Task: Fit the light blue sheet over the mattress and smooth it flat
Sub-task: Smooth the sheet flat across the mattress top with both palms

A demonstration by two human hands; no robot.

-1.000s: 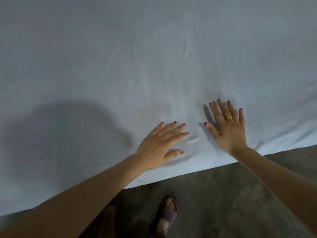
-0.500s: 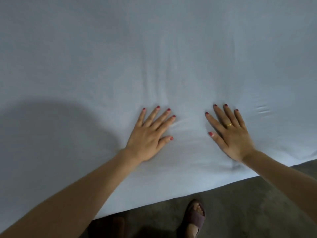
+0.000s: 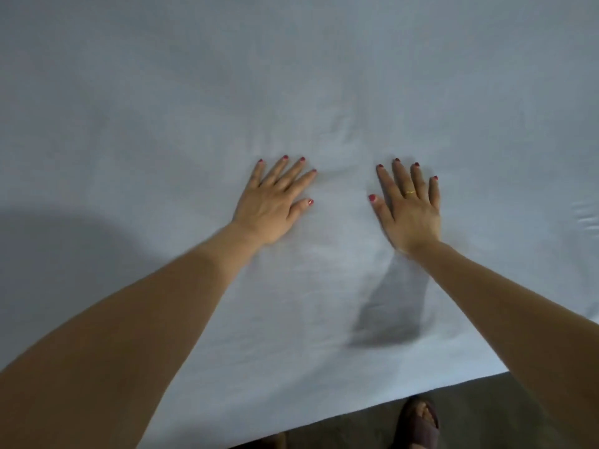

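Light blue sheet [image 3: 291, 76] spread over bed; left hand [image 3: 275, 202] and right hand [image 3: 410, 205] press flat on it, fingers splayed, faint wrinkles between.

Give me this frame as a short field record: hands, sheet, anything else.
left hand: flat on sheet, fingers spread
right hand: flat on sheet, fingers straight, gold ring
sheet: light blue, covers the bed top; faint wrinkles beyond and between the hands, small creases at far right
bed edge: near, runs lower right
floor: dark, grey-brown
foot: in a sandal, by the bed edge
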